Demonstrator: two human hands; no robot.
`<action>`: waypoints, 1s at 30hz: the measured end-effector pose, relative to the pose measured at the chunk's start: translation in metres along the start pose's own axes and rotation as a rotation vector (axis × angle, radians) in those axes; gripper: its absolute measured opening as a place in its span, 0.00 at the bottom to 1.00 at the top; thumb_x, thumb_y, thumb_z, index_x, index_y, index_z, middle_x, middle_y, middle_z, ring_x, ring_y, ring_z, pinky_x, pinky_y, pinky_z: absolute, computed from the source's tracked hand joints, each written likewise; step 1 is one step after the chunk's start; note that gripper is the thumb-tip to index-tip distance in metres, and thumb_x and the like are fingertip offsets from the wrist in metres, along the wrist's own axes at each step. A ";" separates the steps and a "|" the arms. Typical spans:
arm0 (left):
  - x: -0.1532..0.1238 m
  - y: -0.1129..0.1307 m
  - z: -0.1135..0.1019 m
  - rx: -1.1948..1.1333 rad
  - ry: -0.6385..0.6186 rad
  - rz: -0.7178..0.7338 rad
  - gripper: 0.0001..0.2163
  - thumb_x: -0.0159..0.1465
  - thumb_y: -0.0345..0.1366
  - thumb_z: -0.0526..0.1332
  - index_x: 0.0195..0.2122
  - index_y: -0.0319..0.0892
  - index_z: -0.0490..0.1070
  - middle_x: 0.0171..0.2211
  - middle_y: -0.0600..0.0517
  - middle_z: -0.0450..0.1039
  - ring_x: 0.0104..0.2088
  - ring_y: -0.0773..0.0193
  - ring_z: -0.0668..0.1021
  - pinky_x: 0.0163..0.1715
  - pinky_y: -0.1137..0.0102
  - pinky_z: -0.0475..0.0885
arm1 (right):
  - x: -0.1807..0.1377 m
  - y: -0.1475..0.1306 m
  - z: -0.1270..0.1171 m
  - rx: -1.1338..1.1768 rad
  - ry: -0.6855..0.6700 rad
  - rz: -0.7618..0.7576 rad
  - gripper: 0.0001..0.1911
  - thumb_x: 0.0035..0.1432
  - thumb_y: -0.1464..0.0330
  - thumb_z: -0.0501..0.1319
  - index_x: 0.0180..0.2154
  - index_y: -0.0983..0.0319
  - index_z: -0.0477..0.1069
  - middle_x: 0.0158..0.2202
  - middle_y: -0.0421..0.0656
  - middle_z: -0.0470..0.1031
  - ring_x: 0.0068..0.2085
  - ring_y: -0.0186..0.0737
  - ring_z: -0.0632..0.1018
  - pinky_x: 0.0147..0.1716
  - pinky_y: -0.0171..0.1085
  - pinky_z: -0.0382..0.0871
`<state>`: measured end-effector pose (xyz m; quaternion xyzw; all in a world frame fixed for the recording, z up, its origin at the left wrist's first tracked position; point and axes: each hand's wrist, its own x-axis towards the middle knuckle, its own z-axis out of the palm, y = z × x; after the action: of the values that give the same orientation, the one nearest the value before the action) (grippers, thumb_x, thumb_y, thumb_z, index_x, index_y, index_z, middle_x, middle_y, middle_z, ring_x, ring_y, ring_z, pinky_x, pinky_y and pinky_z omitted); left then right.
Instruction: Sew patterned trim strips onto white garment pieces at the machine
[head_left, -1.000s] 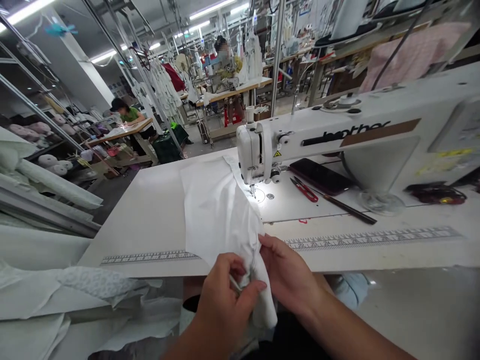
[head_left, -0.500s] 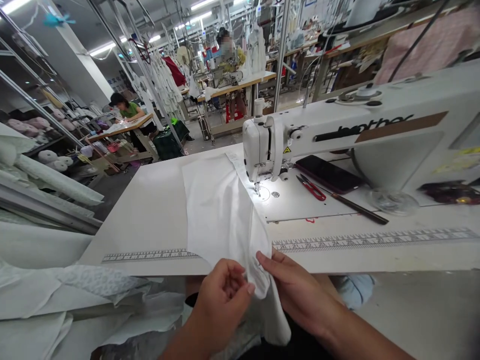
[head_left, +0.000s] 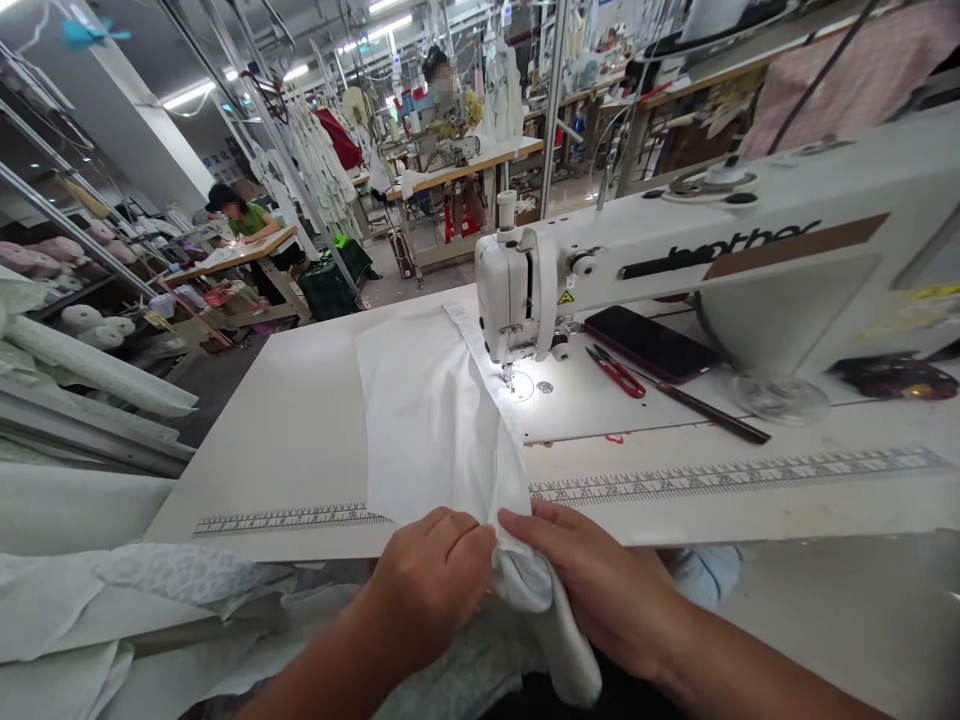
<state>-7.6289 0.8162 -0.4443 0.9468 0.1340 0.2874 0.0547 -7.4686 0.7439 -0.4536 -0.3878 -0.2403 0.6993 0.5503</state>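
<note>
A long white piece of fabric [head_left: 420,410] runs from beside the needle of the sewing machine [head_left: 517,290] down over the table's front edge. My left hand [head_left: 435,580] is closed on the fabric's near part, fingers curled in a pinch. Opposite it, my right hand [head_left: 592,570] grips the same fabric, thumb on top and fingers underneath. Between the two hands the cloth is folded and bunched, and its end hangs toward my lap. The fabric's far edge lies close to the lit presser foot [head_left: 508,376].
Red thread snips [head_left: 619,374], a dark phone [head_left: 649,343] and a dark-handled slim tool [head_left: 716,415] lie right of the needle. A printed ruler strip [head_left: 720,475] follows the table's front edge. White cut cloth [head_left: 67,610] is piled at left. Two people sit at machines farther back.
My left hand has closed from a loose curl onto the fabric beside my right hand. The near end of the cloth has shifted slightly right, and the view has moved a little.
</note>
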 end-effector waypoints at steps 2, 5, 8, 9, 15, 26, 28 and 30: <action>0.009 -0.009 -0.008 -0.001 -0.076 0.109 0.08 0.64 0.22 0.54 0.37 0.37 0.70 0.29 0.48 0.75 0.28 0.63 0.76 0.27 0.69 0.74 | 0.002 -0.004 -0.001 0.129 -0.030 0.104 0.10 0.56 0.63 0.65 0.38 0.61 0.78 0.28 0.42 0.78 0.32 0.39 0.78 0.39 0.39 0.72; 0.024 -0.019 -0.017 -0.043 -0.161 0.225 0.07 0.65 0.23 0.54 0.36 0.37 0.70 0.28 0.49 0.75 0.29 0.64 0.76 0.27 0.70 0.75 | 0.005 -0.009 -0.003 0.148 -0.024 0.147 0.08 0.55 0.67 0.65 0.37 0.61 0.78 0.28 0.41 0.78 0.32 0.39 0.78 0.38 0.37 0.71; 0.035 -0.027 -0.020 -0.075 -0.182 0.318 0.04 0.67 0.27 0.57 0.40 0.35 0.71 0.33 0.47 0.77 0.33 0.63 0.77 0.33 0.69 0.76 | 0.006 -0.014 -0.006 0.107 -0.036 0.140 0.08 0.54 0.69 0.64 0.37 0.60 0.78 0.28 0.41 0.77 0.31 0.39 0.78 0.36 0.36 0.70; 0.037 -0.029 -0.020 -0.075 -0.172 0.346 0.04 0.66 0.28 0.58 0.41 0.34 0.71 0.35 0.46 0.78 0.34 0.63 0.77 0.34 0.68 0.76 | 0.006 -0.015 -0.007 0.096 -0.045 0.136 0.08 0.54 0.70 0.64 0.37 0.60 0.78 0.29 0.41 0.77 0.31 0.38 0.78 0.35 0.35 0.69; 0.036 -0.032 -0.013 -0.070 -0.198 0.378 0.05 0.64 0.24 0.58 0.39 0.35 0.72 0.32 0.47 0.78 0.31 0.62 0.77 0.31 0.67 0.74 | 0.001 -0.020 -0.013 0.036 -0.046 0.153 0.09 0.54 0.65 0.63 0.37 0.61 0.78 0.31 0.42 0.78 0.34 0.40 0.78 0.38 0.37 0.69; 0.066 -0.026 -0.003 -0.994 -0.668 -1.183 0.09 0.50 0.34 0.69 0.27 0.39 0.70 0.22 0.56 0.70 0.23 0.69 0.75 0.24 0.74 0.69 | -0.010 -0.031 -0.019 -0.794 -0.005 -0.107 0.12 0.65 0.60 0.53 0.41 0.58 0.71 0.37 0.39 0.76 0.38 0.41 0.74 0.38 0.36 0.67; 0.071 -0.031 -0.001 -1.084 -0.722 -1.181 0.10 0.48 0.34 0.70 0.27 0.39 0.69 0.22 0.56 0.70 0.23 0.69 0.75 0.27 0.72 0.71 | -0.010 -0.031 -0.019 -0.812 -0.034 -0.151 0.10 0.65 0.62 0.53 0.43 0.58 0.70 0.38 0.39 0.75 0.39 0.40 0.74 0.39 0.36 0.67; 0.079 -0.031 0.002 -0.968 -0.688 -1.044 0.08 0.52 0.35 0.67 0.29 0.39 0.70 0.24 0.54 0.72 0.25 0.67 0.76 0.29 0.69 0.73 | -0.011 -0.027 -0.020 -0.849 -0.003 -0.190 0.09 0.66 0.64 0.52 0.41 0.58 0.68 0.38 0.39 0.75 0.40 0.39 0.75 0.40 0.36 0.68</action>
<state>-7.5718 0.8684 -0.4100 0.6683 0.3965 -0.0582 0.6267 -7.4354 0.7392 -0.4415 -0.5547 -0.5420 0.4854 0.4036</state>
